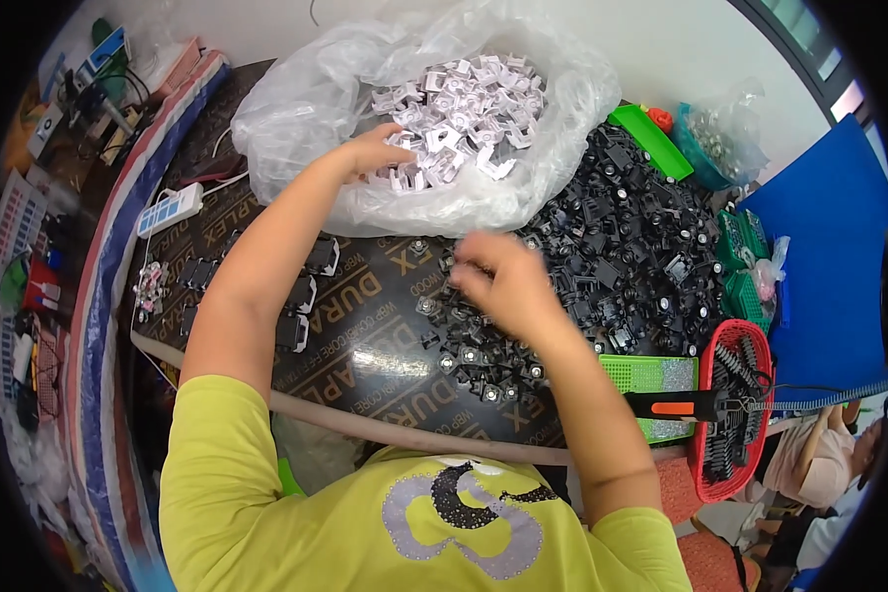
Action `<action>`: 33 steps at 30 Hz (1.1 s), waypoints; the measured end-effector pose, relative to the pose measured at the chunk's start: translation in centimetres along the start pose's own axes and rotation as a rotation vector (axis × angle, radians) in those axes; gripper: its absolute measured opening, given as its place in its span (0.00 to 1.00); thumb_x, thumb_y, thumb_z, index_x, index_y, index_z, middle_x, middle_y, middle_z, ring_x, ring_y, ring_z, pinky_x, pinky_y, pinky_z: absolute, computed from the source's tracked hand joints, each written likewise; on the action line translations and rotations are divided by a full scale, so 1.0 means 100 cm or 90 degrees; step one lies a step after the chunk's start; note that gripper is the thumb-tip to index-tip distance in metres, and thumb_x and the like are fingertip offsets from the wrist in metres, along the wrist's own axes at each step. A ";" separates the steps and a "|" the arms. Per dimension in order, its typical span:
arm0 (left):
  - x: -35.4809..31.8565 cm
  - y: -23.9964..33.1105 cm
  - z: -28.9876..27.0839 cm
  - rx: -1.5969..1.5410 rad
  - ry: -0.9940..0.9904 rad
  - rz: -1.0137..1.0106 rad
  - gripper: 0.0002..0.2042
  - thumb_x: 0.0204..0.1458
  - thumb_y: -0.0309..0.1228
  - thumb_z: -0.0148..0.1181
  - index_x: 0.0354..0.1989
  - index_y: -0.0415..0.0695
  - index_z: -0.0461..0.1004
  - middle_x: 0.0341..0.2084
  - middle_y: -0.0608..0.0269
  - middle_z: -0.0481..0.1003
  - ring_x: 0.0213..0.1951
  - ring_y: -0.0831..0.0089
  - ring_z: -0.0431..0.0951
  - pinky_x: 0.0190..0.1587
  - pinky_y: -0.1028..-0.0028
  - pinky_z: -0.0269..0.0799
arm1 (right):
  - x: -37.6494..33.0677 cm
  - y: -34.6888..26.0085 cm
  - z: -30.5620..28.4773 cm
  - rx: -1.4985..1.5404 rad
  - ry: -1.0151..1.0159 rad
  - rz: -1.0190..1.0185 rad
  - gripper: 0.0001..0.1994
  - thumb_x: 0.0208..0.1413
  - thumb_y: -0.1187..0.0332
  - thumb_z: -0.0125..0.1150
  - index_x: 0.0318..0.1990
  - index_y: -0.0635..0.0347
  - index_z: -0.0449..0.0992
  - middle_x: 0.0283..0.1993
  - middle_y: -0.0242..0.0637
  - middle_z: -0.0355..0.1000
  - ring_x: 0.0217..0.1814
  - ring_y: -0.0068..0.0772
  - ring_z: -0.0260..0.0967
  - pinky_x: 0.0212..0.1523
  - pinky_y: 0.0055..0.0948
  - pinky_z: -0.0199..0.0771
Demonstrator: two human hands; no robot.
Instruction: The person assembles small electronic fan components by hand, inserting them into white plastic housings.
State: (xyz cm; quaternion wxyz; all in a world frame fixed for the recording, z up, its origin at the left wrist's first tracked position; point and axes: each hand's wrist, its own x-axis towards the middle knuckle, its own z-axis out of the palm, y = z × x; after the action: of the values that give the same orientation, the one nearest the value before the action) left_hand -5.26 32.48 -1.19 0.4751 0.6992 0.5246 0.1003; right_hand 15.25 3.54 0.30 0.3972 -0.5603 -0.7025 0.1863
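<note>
Head view showed your left hand at white parts inside the far bag, whose loose plastic could have snagged it, and blurred right hand over black parts, both grips unclear.

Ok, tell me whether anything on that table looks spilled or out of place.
The black parts lie loose across the table, some straggling near the right hand, while the white parts sit in a plastic bag. That looks untidy, but nothing is clearly spilled or damaged.
</note>
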 end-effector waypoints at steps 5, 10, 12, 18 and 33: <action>0.008 -0.012 -0.002 -0.229 -0.010 -0.112 0.64 0.45 0.61 0.77 0.83 0.54 0.38 0.75 0.46 0.61 0.69 0.51 0.70 0.63 0.47 0.73 | 0.159 0.070 -0.003 -0.042 0.090 0.191 0.45 0.45 0.48 0.82 0.69 0.63 0.72 0.64 0.57 0.74 0.68 0.50 0.72 0.67 0.42 0.73; 0.029 -0.021 -0.003 -0.273 -0.099 -0.079 0.66 0.43 0.47 0.83 0.83 0.51 0.36 0.75 0.46 0.61 0.66 0.53 0.74 0.57 0.46 0.80 | 0.212 0.099 0.030 -0.297 -0.280 0.273 0.76 0.21 0.43 0.91 0.82 0.49 0.48 0.79 0.68 0.51 0.81 0.65 0.53 0.77 0.46 0.61; 0.026 -0.015 -0.003 -0.314 -0.064 -0.080 0.62 0.46 0.46 0.81 0.83 0.52 0.39 0.75 0.45 0.60 0.66 0.53 0.75 0.55 0.44 0.80 | 0.225 0.100 0.039 -0.287 -0.281 0.247 0.77 0.20 0.44 0.92 0.83 0.45 0.47 0.80 0.66 0.50 0.81 0.65 0.53 0.77 0.47 0.62; 0.065 -0.038 0.011 -0.563 0.139 0.066 0.29 0.52 0.37 0.77 0.62 0.45 0.73 0.49 0.57 0.79 0.47 0.65 0.81 0.47 0.62 0.80 | 0.227 0.104 0.045 -0.091 -0.204 0.095 0.52 0.27 0.61 0.84 0.70 0.53 0.70 0.68 0.56 0.69 0.67 0.52 0.71 0.65 0.40 0.76; -0.119 0.028 0.095 -0.294 0.506 0.415 0.21 0.57 0.29 0.73 0.59 0.40 0.77 0.46 0.65 0.77 0.45 0.80 0.75 0.41 0.79 0.74 | 0.101 0.008 -0.006 -0.131 0.198 -0.311 0.28 0.38 0.79 0.73 0.53 0.52 0.79 0.54 0.38 0.76 0.61 0.50 0.69 0.64 0.44 0.69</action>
State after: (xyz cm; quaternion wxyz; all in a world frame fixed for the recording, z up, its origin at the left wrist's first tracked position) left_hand -2.55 17.27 0.18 0.3262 0.6113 0.3842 0.6102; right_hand 15.66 13.12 3.58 0.4740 -0.4340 -0.7625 -0.0744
